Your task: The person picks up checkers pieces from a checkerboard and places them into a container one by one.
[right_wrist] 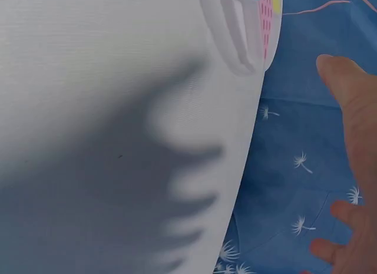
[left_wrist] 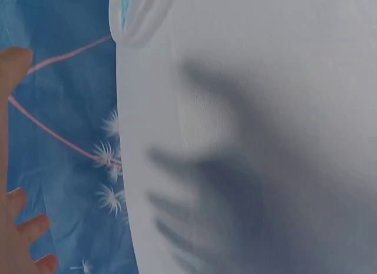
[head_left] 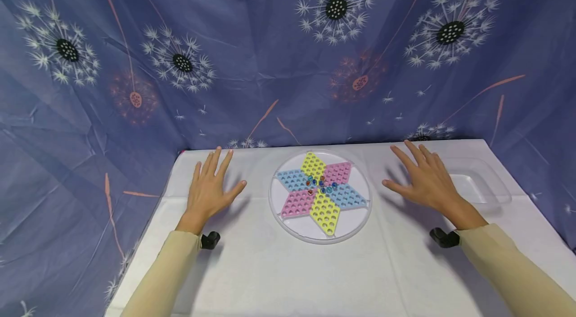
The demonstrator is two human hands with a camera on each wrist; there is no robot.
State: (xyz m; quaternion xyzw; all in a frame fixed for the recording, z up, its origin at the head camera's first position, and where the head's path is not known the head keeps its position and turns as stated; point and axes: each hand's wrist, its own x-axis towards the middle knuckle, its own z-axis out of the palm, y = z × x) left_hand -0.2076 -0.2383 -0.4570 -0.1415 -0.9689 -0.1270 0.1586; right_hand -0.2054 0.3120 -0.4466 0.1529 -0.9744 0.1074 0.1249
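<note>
A round white Chinese checkers board (head_left: 292,227) with a star of yellow, pink and blue pitted points sits mid-table. Several small marbles (head_left: 321,185) cluster at the star's centre. My left hand (head_left: 210,188) is spread flat, fingers straight, over the white table to the board's left, holding nothing. My right hand (head_left: 423,179) is spread the same way to the board's right. In the left wrist view the fingertips (left_wrist: 23,227) hover above their shadow, and the board's rim (left_wrist: 138,17) shows at the top. In the right wrist view the thumb (right_wrist: 347,91) and the board's edge (right_wrist: 247,32) appear.
A clear shallow plastic tray (head_left: 477,182) lies on the white tablecloth (head_left: 288,277) just right of my right hand. A blue dandelion-print curtain (head_left: 252,47) hangs behind and around the table. The table's edges drop off at left and right.
</note>
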